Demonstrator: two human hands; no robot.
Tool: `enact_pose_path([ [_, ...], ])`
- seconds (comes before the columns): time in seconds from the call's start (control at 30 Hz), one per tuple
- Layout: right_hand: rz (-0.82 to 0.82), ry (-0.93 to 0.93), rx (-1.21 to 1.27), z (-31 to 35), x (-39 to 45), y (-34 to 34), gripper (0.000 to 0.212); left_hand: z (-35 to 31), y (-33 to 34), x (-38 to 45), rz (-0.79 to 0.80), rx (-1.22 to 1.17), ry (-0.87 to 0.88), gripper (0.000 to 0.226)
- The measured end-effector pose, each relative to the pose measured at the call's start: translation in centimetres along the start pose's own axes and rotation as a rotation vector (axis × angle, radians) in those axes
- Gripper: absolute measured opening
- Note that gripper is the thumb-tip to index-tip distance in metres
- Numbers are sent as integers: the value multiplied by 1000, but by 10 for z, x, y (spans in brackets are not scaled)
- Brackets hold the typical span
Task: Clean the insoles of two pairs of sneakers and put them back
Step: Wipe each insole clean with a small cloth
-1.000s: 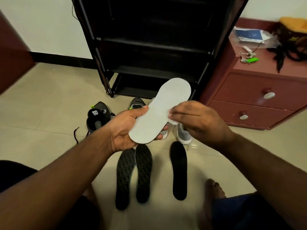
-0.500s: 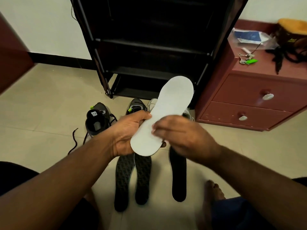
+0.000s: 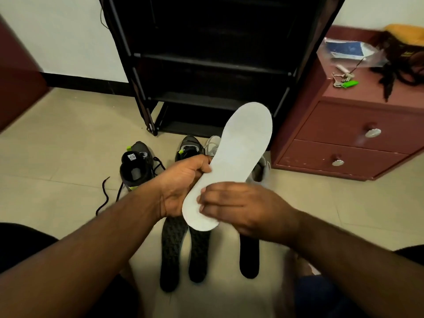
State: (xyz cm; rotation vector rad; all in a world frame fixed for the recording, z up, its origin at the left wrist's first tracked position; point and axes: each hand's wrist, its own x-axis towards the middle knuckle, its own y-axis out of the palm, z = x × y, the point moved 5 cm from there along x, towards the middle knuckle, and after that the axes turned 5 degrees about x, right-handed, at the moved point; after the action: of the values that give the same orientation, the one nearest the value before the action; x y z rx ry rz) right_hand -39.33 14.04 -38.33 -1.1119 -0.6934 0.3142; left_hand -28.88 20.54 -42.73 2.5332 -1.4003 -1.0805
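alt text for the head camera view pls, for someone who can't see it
A person's left hand grips a white insole by its edge while the right hand lies across its lower end. Below, three dark insoles lie on the tiled floor, with sneakers in front of a black shoe rack.

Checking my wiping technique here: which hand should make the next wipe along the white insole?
The right hand, probably. Its fingers already lie flat on the heel end of the white insole, free to slide. The left hand grips the insole's edge from beneath and steadies it.
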Motion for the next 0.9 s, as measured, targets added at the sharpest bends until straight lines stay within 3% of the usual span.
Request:
enact_pose_path([
  [0.17, -192, 207, -139, -40, -5, -37, 27, -2, 3, 1, 22, -74, 18, 36],
  [0.23, -164, 109, -94, -21, 0, -21, 26, 0, 9, -2, 59, -81, -15, 40],
  [0.33, 2, -80, -23, 9, 6, 3, 25, 10, 14, -1, 132, -113, -85, 56],
  [0.5, -113, 81, -191, -26, 6, -24, 25, 9, 19, 0, 124, -179, -64, 51],
  [0.57, -123, 62, -200, -15, 6, -21, 25, 7, 21, -1, 126, -185, -55, 68],
  [0.67, -13, -70, -141, 16, 9, -4, 24, 10, 20, 4, 109, -212, -75, 90],
  [0.9, -124, 195, -143, -15, 11, -11, 33, 22, 22, 6, 79, -212, -87, 71],
])
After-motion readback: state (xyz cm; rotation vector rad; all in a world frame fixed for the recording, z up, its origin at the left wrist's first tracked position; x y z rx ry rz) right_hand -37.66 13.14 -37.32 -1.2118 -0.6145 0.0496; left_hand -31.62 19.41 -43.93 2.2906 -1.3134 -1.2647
